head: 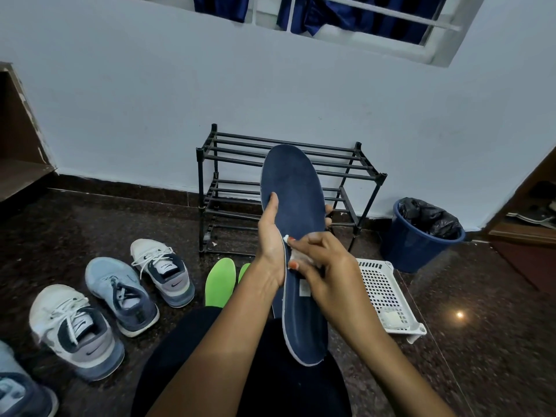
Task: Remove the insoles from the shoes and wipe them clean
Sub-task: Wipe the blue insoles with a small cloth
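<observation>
A long navy insole (293,206) with a white edge stands nearly upright in front of me, heel end low over my lap. My left hand (272,239) grips it from behind at mid length, thumb on its left edge and fingertips showing at the right edge. My right hand (320,266) presses a small white wipe (296,256) against the insole's face. Two bright green insoles (220,281) lie on the floor behind my left forearm. Several sneakers sit at left: a white and grey one (164,270), a light blue one (120,293), another white one (73,329).
A black two-tier shoe rack (234,164) stands against the wall behind the insole. A white perforated basket (386,293) lies on the dark granite floor at right, with a crumpled white wipe inside. A blue bin (418,245) lined with a black bag stands beyond it.
</observation>
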Motion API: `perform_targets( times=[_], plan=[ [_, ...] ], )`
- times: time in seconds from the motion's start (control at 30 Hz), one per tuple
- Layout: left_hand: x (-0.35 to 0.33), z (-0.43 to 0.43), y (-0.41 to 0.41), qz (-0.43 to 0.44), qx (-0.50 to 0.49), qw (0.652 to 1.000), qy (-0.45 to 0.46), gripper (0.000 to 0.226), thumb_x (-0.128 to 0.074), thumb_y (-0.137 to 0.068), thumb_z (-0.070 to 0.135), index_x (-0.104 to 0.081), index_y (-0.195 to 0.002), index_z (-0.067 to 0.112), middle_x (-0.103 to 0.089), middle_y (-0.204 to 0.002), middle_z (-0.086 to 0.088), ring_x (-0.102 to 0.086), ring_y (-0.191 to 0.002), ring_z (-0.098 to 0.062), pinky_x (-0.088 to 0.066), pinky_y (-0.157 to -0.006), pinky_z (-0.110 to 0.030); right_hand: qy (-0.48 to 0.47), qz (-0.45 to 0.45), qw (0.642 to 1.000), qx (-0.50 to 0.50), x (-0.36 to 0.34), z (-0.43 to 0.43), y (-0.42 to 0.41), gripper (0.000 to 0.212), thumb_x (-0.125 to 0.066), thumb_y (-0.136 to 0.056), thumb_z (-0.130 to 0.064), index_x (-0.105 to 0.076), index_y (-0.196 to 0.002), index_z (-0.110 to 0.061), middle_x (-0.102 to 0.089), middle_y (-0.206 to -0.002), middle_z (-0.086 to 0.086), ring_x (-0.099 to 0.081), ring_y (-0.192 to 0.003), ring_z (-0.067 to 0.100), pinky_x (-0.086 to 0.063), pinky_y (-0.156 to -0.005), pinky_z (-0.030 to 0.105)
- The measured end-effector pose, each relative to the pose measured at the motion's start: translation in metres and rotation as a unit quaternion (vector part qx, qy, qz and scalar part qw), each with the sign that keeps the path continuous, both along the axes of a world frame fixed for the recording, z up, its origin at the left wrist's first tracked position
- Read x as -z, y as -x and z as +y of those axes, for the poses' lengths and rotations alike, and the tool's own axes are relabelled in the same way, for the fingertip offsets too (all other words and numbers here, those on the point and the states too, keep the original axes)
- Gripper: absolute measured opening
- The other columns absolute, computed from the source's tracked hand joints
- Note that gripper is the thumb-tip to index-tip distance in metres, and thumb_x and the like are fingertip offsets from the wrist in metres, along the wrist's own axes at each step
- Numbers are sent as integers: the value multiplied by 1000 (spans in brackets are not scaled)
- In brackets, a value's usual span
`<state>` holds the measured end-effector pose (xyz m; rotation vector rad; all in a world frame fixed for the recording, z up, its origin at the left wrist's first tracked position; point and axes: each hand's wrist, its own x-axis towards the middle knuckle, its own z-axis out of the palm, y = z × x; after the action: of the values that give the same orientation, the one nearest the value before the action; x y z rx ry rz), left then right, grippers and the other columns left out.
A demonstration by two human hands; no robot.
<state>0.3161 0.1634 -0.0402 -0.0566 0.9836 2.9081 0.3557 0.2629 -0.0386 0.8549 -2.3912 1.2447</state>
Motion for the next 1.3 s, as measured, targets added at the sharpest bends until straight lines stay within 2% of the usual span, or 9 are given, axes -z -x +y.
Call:
perform_targets(
  times=[0.07,0.17,0.37,0.43,0.6,0.83,1.03,1.17,1.3],
  plan=[
    [0,1,1,3,11,1000,-12,65,-30,-97,53,-69,-97,0,-70,-89,-20,-66,-76,-27,-56,-72,-31,-10,-5,1000,-5,0,2,1,37,-68,-73,9,-67,-108,-4,-52,-89,-8,-49,-88,-14,-34,-77,1],
    [1,3,0,6,23,1000,-12,70,-30,-96,54,-76,-88,2,-69,-94,-21,-67,-80,-28,-54,-79,-34,26,14,999,39,-2,0,9,26,-69,-70,11,-72,-93,-2,-53,-84,-12,-52,-83,-12,-36,-73,0],
    [0,4,-3,16,50,999,-5,74,-28,-97,53,-76,-81,-1,-71,-92,-20,-71,-80,-25,-58,-74,-28,31,71,991,110,-2,-8,24,13,-67,-72,-3,-73,-80,-11,-59,-80,-3,-56,-80,15,-35,-78,5],
    [1,3,-3,11,40,999,-3,73,-28,-97,52,-76,-80,-1,-71,-87,-19,-70,-75,-24,-57,-71,-28,37,75,991,100,1,-9,19,11,-65,-72,-5,-72,-79,-11,-60,-79,-3,-57,-78,15,-38,-75,7],
    [3,3,0,-13,9,1000,-9,65,-30,-97,53,-64,-105,-3,-69,-91,-21,-67,-77,-28,-56,-75,-33,30,70,993,90,12,-4,1,9,-66,-72,-7,-70,-76,-14,-60,-77,-6,-50,-78,2,-36,-75,6],
    [3,6,-3,-12,24,1000,6,74,-29,-97,54,-72,-89,-6,-70,-94,-20,-71,-79,-24,-59,-71,-27,38,74,988,129,1,-11,22,11,-64,-73,1,-70,-74,-8,-58,-78,2,-55,-78,21,-35,-75,8],
    [3,-1,0,-21,-6,999,28,70,-31,-95,57,-60,-116,-2,-69,-99,-20,-66,-83,-28,-55,-76,-32,38,59,993,95,9,-10,0,9,-63,-73,-7,-69,-74,-13,-59,-77,-3,-54,-79,15,-37,-73,12],
    [4,2,1,-29,-10,999,26,68,-31,-95,57,-64,-108,-1,-69,-99,-21,-66,-84,-28,-55,-78,-34,25,60,992,110,8,-9,3,12,-67,-72,-1,-69,-72,-13,-58,-77,-1,-54,-78,16,-34,-75,6],
    [6,5,-1,-17,6,1000,21,63,-29,-97,53,-66,-100,1,-72,-92,-15,-70,-80,-22,-57,-71,-28,45,53,986,153,-2,-8,27,12,-68,-74,4,-70,-75,-9,-58,-77,3,-55,-80,20,-33,-78,4]
  ],
)
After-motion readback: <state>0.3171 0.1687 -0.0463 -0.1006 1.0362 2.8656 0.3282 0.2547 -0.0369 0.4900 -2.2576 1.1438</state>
